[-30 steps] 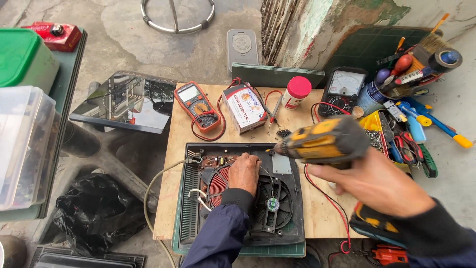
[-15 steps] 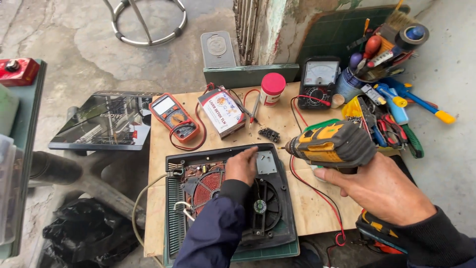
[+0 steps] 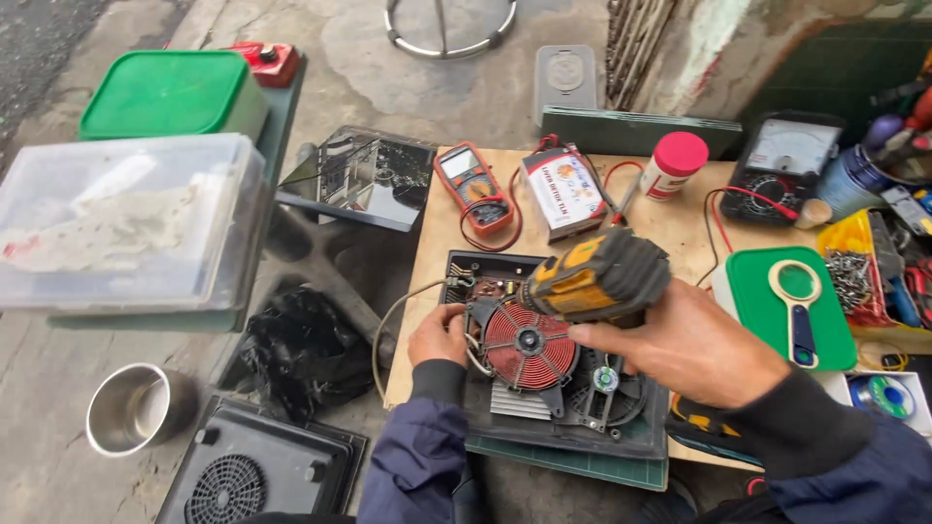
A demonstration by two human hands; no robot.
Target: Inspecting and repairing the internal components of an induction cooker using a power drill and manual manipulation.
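Looking down from the head camera, I see nearest me a black vented cover (image 3: pixel 254 473) on the ground at near left, beside a steel cup (image 3: pixel 128 408) and a crumpled black bag (image 3: pixel 296 351). My left hand (image 3: pixel 439 335) rests on the left edge of the opened induction cooker base (image 3: pixel 553 393), fingers curled together against the casing beside the red copper coil (image 3: pixel 527 343); I cannot tell whether they pinch anything. My right hand (image 3: pixel 684 344) is wrapped tight around the grip of a yellow-and-black cordless drill (image 3: pixel 594 277), which hangs tilted over the coil's far right side, nose pointing left and down. The cooker base sits on the near part of the wooden table (image 3: pixel 670 228), its fan (image 3: pixel 607 380) just right of the coil. To the right lies a green lid (image 3: pixel 748 301) bearing a magnifier (image 3: pixel 796 301). Farther off stand an orange multimeter (image 3: pixel 476 187), a small boxed tester (image 3: pixel 565 191), a red-capped jar (image 3: pixel 672 165) and an analog meter (image 3: pixel 784 167). At far left, a clear plastic bin (image 3: pixel 126 223) and green-lidded box (image 3: pixel 170 94).
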